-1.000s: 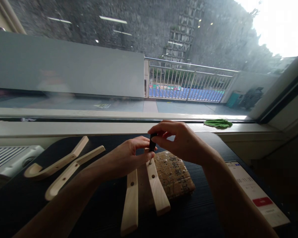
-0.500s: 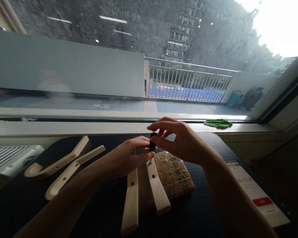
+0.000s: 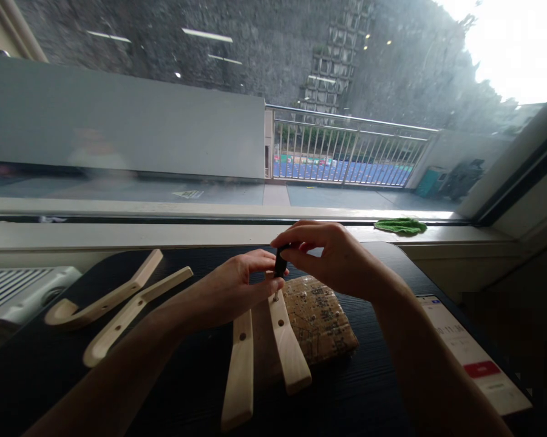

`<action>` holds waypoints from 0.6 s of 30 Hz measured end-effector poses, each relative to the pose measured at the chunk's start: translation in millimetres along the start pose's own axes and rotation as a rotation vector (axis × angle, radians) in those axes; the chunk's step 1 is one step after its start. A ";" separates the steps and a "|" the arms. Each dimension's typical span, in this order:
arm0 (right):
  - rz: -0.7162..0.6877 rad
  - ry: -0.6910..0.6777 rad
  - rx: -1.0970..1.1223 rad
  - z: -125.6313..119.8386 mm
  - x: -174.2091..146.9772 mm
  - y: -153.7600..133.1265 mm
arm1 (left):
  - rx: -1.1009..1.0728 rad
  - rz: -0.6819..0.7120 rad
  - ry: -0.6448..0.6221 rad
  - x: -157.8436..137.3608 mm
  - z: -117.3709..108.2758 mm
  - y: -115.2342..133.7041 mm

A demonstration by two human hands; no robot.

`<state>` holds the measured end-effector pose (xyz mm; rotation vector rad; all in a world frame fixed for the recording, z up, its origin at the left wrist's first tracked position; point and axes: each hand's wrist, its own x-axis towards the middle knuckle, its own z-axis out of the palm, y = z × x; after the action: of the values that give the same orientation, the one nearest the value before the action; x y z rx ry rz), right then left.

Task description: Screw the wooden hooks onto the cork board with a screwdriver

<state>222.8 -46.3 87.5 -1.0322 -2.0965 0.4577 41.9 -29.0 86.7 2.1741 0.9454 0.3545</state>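
A short black-handled screwdriver (image 3: pixel 280 262) stands nearly upright over a pale wooden piece (image 3: pixel 286 340), its tip end at a hole near the far end. From above, my right hand (image 3: pixel 330 258) grips the handle's top between thumb and fingers. My left hand (image 3: pixel 237 282) closes thumb and fingers around the lower end of the handle, just over the wood; its other fingers are partly hidden. To the left lies a second pale wooden piece (image 3: pixel 239 382) with a hole, its far end under my left hand. A brown taped package (image 3: pixel 321 321) lies against the right side.
Two bent wooden pieces (image 3: pixel 139 303) with holes lie at the left of the dark table (image 3: pixel 200 400). A phone (image 3: pixel 478 358) with a lit screen rests at the right. On the window sill is a green cloth (image 3: pixel 399 226). A white radiator (image 3: pixel 27 285) stands left.
My right hand has shifted slightly down, its fingers closing more tightly round the top of the handle, which tilts a little to the right. My left hand stays in place.
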 end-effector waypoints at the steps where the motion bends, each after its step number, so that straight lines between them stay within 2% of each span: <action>1: 0.000 0.002 -0.006 0.0 0.2 0.0 | -0.003 -0.004 -0.003 0.0 0.0 0.1; 13: -0.001 0.013 -0.053 2.3 1.0 1.6 | -0.036 -0.005 -0.010 0.3 2.7 -4.5; 18: -0.012 -0.010 -0.022 -0.1 -0.5 3.4 | -0.031 0.019 0.041 2.6 5.3 -11.0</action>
<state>224.9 -44.6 85.3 -1.0313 -2.1199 0.4349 40.6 -24.8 75.1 2.1560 0.9367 0.4221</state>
